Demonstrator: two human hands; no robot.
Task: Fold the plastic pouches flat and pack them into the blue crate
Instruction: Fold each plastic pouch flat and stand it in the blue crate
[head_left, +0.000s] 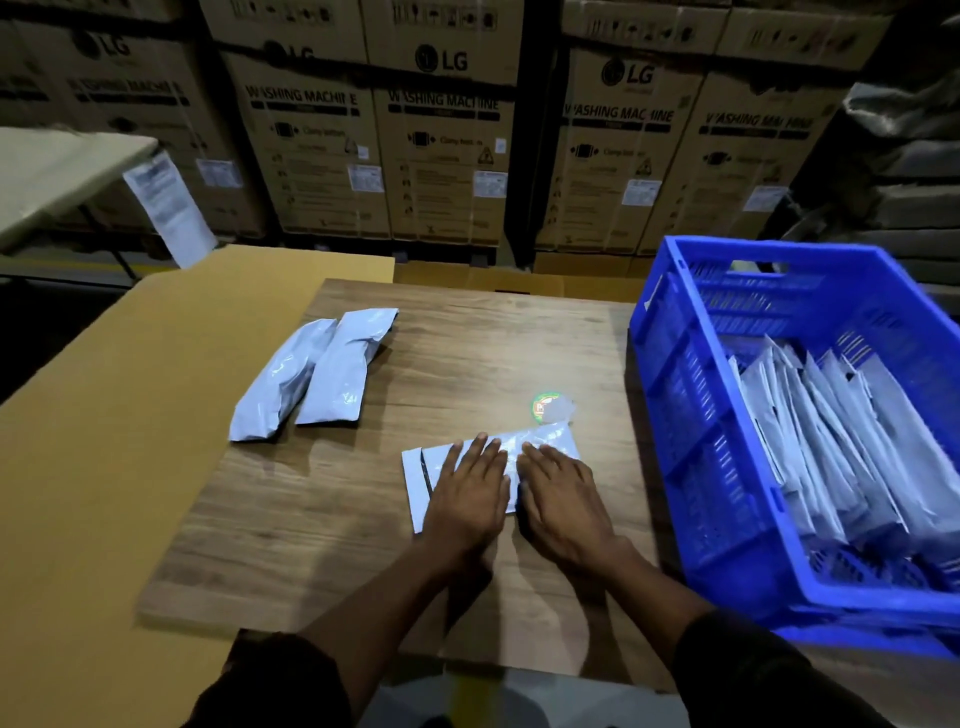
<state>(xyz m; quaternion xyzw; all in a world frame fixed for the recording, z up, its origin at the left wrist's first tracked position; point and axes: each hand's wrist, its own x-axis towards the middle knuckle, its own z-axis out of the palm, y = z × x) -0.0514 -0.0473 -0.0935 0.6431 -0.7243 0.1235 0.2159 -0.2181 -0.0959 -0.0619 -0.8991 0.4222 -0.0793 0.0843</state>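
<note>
Crate right of board; two pouches lie on board's left.

A round green sticker lies on the wooden board — LG washing-machine cartons stacked behind.

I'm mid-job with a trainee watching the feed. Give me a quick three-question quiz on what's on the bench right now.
1. True or false: both hands lie flat on the pouch being folded.
2. How many pouches wait unfolded at the far left of the wooden board?
3. Where is the blue crate? A) left of the board B) right of the board C) on the floor

Key
1. True: the left hand and the right hand press it side by side with straight fingers.
2. Two: one pouch and a second pouch beside it.
3. B; folded pouches already stand in it.
</note>
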